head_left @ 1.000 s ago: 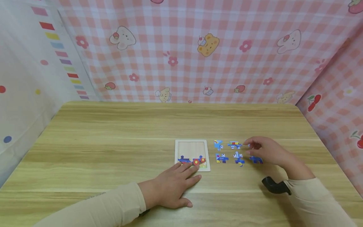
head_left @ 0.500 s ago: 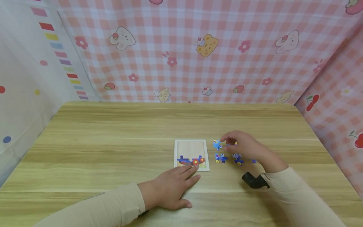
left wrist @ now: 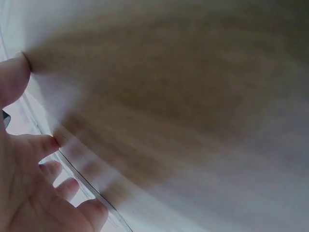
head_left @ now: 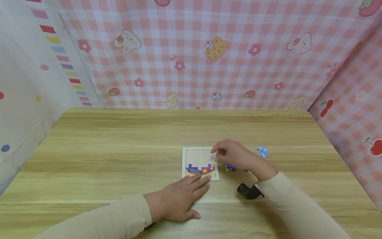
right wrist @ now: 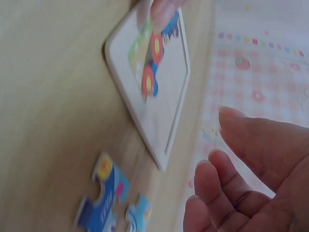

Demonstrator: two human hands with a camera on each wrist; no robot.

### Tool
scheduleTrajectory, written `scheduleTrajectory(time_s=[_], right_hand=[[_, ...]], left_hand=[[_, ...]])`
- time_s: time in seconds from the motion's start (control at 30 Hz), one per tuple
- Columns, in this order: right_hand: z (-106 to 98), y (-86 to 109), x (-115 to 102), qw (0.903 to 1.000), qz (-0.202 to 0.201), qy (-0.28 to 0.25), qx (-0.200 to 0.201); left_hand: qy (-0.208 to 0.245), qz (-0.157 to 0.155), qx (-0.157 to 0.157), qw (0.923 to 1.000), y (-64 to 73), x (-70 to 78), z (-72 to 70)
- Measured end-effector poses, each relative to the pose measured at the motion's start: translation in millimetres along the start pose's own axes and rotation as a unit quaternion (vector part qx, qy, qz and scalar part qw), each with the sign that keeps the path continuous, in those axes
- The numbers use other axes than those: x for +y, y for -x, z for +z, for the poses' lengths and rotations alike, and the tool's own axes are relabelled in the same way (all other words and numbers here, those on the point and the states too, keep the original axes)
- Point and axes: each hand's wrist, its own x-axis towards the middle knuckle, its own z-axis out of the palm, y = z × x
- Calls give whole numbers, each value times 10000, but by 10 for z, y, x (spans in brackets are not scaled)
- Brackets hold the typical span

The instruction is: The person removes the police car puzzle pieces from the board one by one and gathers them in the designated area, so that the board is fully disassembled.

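Observation:
A shallow puzzle board [head_left: 183, 159] with a pale rim lies on the table. Along its near side sit fitted pieces [head_left: 204, 170], blue and red with yellow-centred wheels. Flat over the board's near edge rests my left hand [head_left: 182, 199], fingers straight and spread. My right hand [head_left: 235, 156] hovers by the board's right rim, its fingers loosely bent. In the right wrist view, nothing shows between the thumb [right wrist: 241, 128] and fingers. Beneath and beside that hand lie loose jigsaw pieces [head_left: 230, 168], partly hidden; a light blue piece [head_left: 262, 152] shows farther right.
A wood-grain table [head_left: 119, 142] carries everything. Pink checked cloth [head_left: 191, 49] hangs behind it and on the right, with white dotted cloth [head_left: 24, 99] on the left. A black curved wrist mount [head_left: 249, 191] juts from the right sleeve.
My right hand has swept left from the far-right loose pieces to the board's right rim, uncovering the light blue piece. My left hand has stayed on the board.

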Motion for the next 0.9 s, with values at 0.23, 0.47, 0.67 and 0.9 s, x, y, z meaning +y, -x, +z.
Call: scheduleTrajectory(time_s=[0.23,0.47,0.67,0.9], right_hand=[[142,-107,-130,9999,-27,15,-148],[259,-184,-248,9991,-30,-168,-378],[382,-248,-284,9980,96,-364,-498],[462,-277,-299,9984,97,-279,-473]], left_hand=[[2,1,-180,9998,-11,11,-8],[-289,23,-187,9994,-21,18,6],[-530,134,-33,9985,-19,14,21],[-445,173,-63,9988,-27,14,18]])
